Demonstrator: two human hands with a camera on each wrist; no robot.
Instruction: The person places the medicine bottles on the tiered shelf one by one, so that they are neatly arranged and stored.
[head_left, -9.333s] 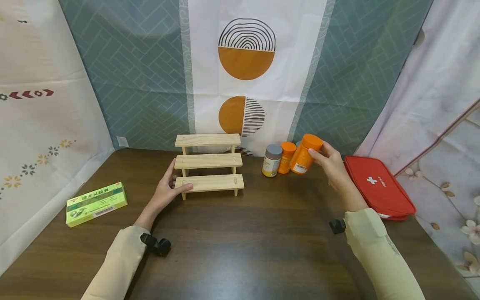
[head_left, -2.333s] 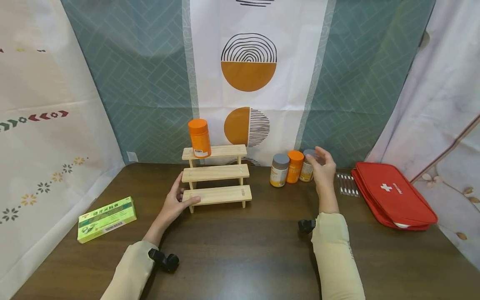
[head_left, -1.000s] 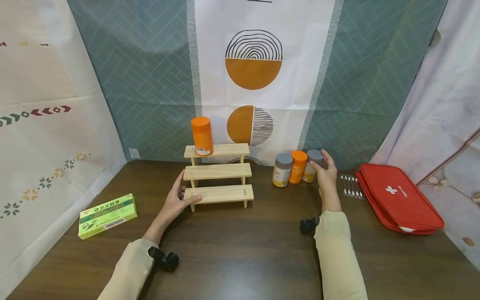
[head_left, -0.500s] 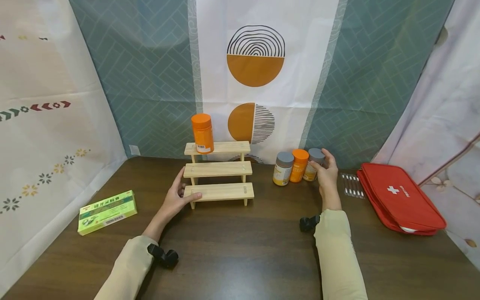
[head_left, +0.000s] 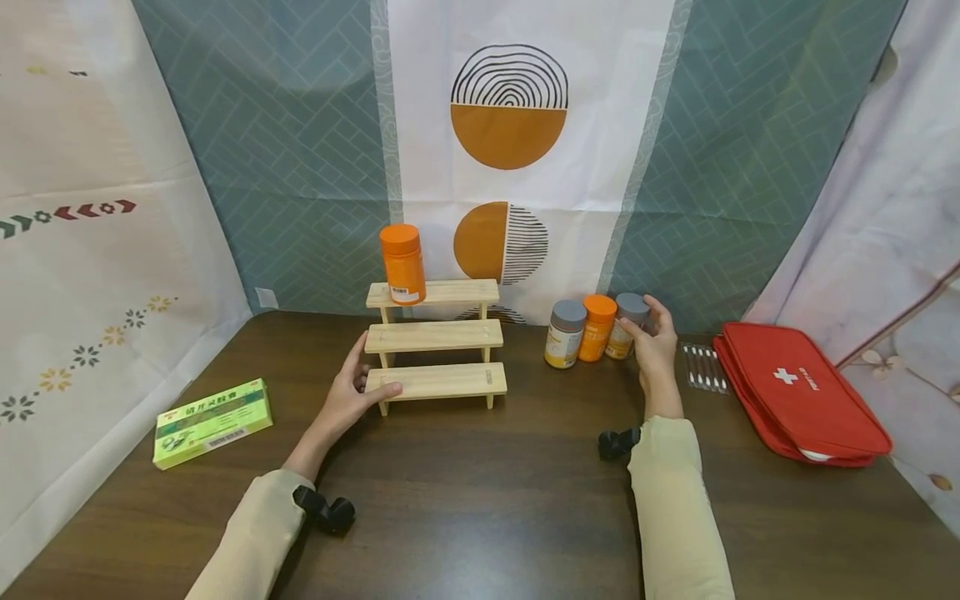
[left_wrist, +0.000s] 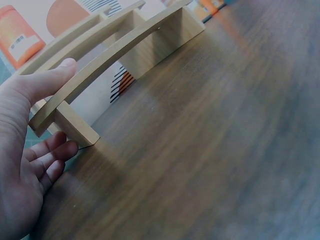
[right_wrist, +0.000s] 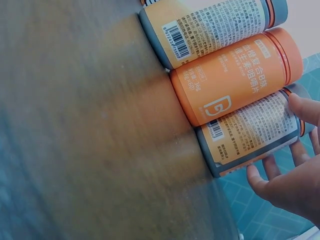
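Note:
My left hand (head_left: 347, 398) grips the left end of a three-step wooden display stand (head_left: 437, 381), thumb over the lowest step. The left wrist view shows its other fingers curled beside the leg of the stand (left_wrist: 75, 122). A large orange pill bottle (head_left: 403, 267) stands upright on the left of the top step. My right hand (head_left: 655, 354) holds the rightmost grey-capped pill bottle (head_left: 619, 340), thumb at the cap and fingers along its far side (right_wrist: 250, 132). That bottle stands on the table beside a smaller orange bottle (head_left: 597, 329) and another grey-capped bottle (head_left: 564, 335).
A packet of cotton swabs (head_left: 705, 368) lies right of the right hand, next to a red first-aid pouch (head_left: 802, 392). On the left is a green medicine box (head_left: 213, 422). Curtains (head_left: 300, 167) hang behind the brown table (head_left: 480, 483).
The large orange bottle went from my right hand onto the top step. My right hand then came to the rightmost grey-capped bottle; over the last second it stays there. The left hand keeps its grip.

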